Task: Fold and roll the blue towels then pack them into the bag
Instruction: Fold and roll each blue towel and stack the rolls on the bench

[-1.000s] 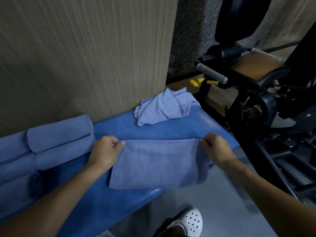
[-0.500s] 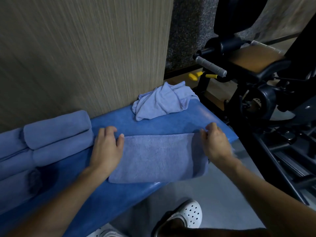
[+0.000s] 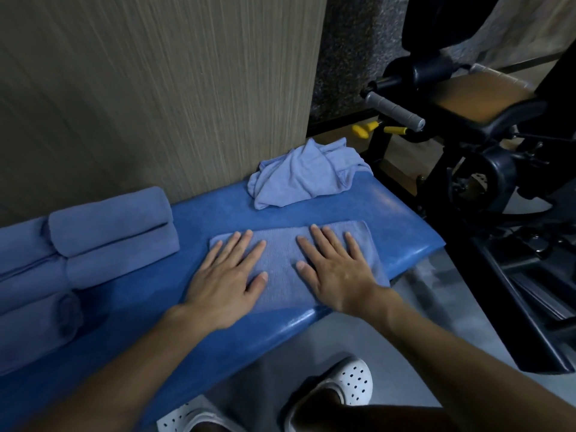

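A: Towel position?
B: Folded towel (image 3: 282, 275) lies flat on the table (image 3: 402, 219), frame centre. Left hand (image 3: 227, 275) and right hand (image 3: 338, 272) press palm-down on it, fingers (image 3: 324, 243) straight, spread.
A: Others?
B: Rolled towels (image 3: 109, 219) at left, crumpled towel (image 3: 305, 176) upper centre.

A second ago the left hand (image 3: 227, 282) and the right hand (image 3: 339, 275) each pinched a far corner of the folded towel (image 3: 280, 266), one at either end. Half a second ago they were settling over those ends. Now both have come inward and lie palm down on the towel, side by side near its middle, fingers (image 3: 318, 241) straight and spread, pressing it against the worktop (image 3: 389, 213).
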